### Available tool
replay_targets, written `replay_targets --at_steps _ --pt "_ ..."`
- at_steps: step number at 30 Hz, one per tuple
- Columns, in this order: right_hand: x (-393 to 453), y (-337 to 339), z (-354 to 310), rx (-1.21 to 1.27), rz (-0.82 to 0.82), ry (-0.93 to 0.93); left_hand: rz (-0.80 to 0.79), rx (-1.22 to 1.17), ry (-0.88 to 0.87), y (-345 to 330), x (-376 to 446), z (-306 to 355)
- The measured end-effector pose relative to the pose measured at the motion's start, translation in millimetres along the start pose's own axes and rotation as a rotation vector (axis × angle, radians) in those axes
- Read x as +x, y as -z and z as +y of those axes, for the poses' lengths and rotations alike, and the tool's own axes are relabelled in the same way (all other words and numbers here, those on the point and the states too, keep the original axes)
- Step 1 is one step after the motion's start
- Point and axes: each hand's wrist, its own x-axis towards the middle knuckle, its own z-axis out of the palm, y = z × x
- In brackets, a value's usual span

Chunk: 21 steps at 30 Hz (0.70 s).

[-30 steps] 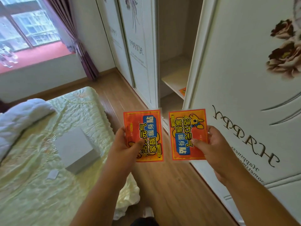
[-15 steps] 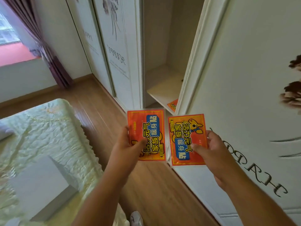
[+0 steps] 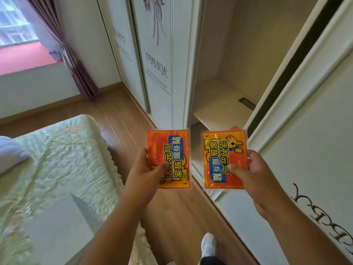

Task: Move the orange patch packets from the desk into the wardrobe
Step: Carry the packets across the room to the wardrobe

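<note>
While I stand facing the open wardrobe [image 3: 235, 60], my left hand [image 3: 145, 173] pinches one orange patch packet [image 3: 169, 159] at its lower left corner, thumb across the printed face, the print upside down. My right hand [image 3: 256, 175] pinches a second orange packet [image 3: 224, 160] the same way, thumb on the front, print upright. Both packets hang in the air side by side with a gap between, in front of the wardrobe opening and above the wooden floor [image 3: 172, 217]. Behind the right packet's top edge an orange corner [image 3: 234, 128] peeks out; what it belongs to I cannot tell. Pale shelf [image 3: 219, 111] inside, a dark slot [image 3: 247, 103] near its back. Sliding door [image 3: 309, 150] with script lettering just right of my right hand. Bed [image 3: 57, 159] with a pale green quilted cover on my left, a white box [image 3: 61, 226] on it. Purple curtain [image 3: 76, 69] by the window. White shoe [image 3: 208, 244] below.
</note>
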Motion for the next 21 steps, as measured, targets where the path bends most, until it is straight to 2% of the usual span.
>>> replay_targets --at_steps 9,17,21 --pt "120 -38 -35 0.021 -0.163 0.034 0.206 -0.006 0.000 12 68 34" --pt "221 -51 -85 0.085 -0.246 0.087 0.311 -0.011 -0.062 -8 129 71" --pt "252 -53 -88 0.071 -0.274 0.093 0.299 -0.007 -0.027 -26 150 67"
